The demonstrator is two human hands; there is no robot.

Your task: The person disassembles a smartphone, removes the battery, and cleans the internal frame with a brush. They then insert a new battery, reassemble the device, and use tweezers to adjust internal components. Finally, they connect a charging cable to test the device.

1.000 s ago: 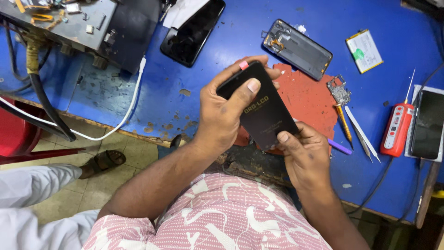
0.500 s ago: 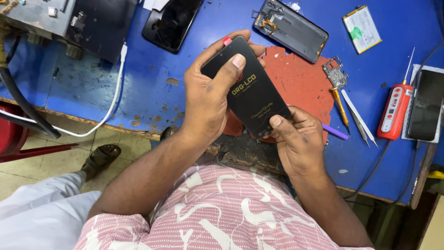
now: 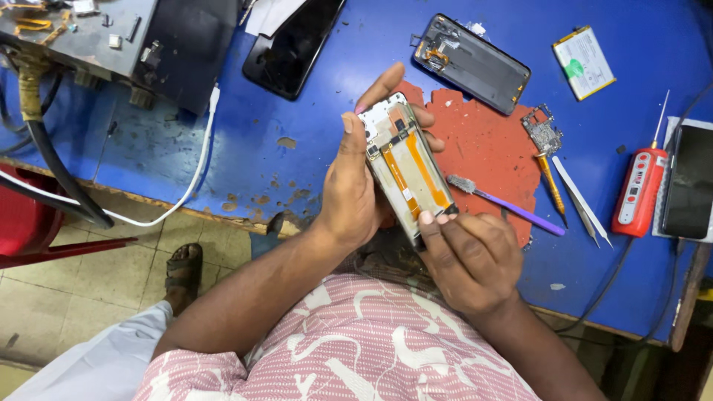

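Everything here sits around the torn red mat (image 3: 486, 148) on the blue bench (image 3: 245, 141), so I place things from it. Far to the mat's left a grey metal box (image 3: 111, 37) stands at the bench's back corner, and a white cable (image 3: 194, 167) trails from it toward the front edge. Closer to the mat, still on its left, a dark phone (image 3: 290, 48) lies screen up.

Over the mat's left edge the person holds a phone screen assembly (image 3: 405, 167). A second ago its plain black face was up; now it is turned over, and the pale inner side with orange flex strips and a white frame faces the camera. The left hand (image 3: 353, 189) grasps it along its left side, thumb on the top corner, fingers wrapped behind. The right hand (image 3: 468, 256) pinches its lower end between fingertips, just off the mat's near edge. To my eye the flip means the work has gone from looking at the front to checking the connectors on the back.

On the mat a purple-handled brush (image 3: 505, 208) lies just right of the assembly. Behind the mat rests an opened phone back (image 3: 471, 63). Right of the mat come a small circuit board (image 3: 544, 134), a yellow-handled tool (image 3: 551, 186), tweezers (image 3: 583, 200), then a red electric screwdriver (image 3: 639, 189) and a battery (image 3: 584, 63) further back.
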